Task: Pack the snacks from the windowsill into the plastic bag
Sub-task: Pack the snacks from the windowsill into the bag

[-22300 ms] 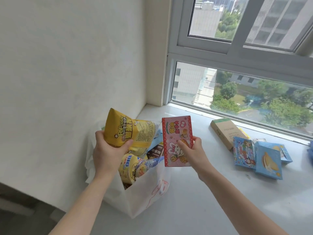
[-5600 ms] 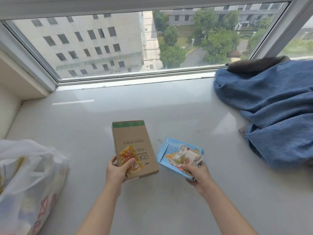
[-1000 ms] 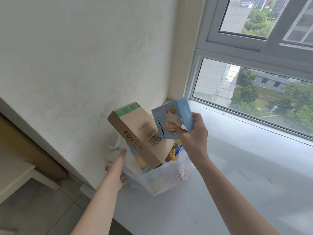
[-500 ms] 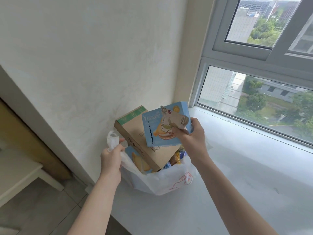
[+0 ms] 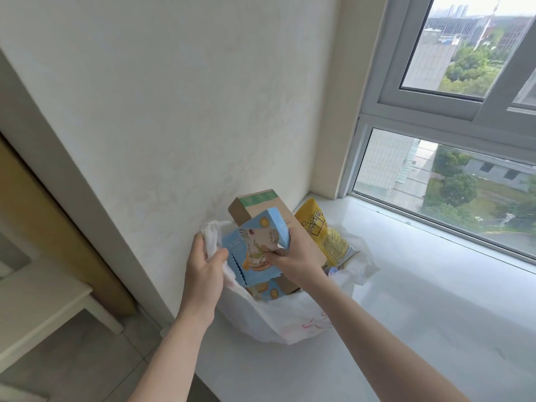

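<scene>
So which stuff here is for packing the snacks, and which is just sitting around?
For the job:
plastic bag, left hand holds its edge
blue box, held by right hand
brown box
yellow snack bag
windowsill

Just there:
window
wall
white table

Two hands are showing, a left hand (image 5: 204, 268) and a right hand (image 5: 293, 256). One white plastic bag (image 5: 293, 317) is sitting on the windowsill. Three snack boxes are poking out: one brown box (image 5: 261, 203), one blue box (image 5: 255, 250), one smaller blue box (image 5: 268, 290). One yellow snack packet (image 5: 324, 233) is showing too.
</scene>
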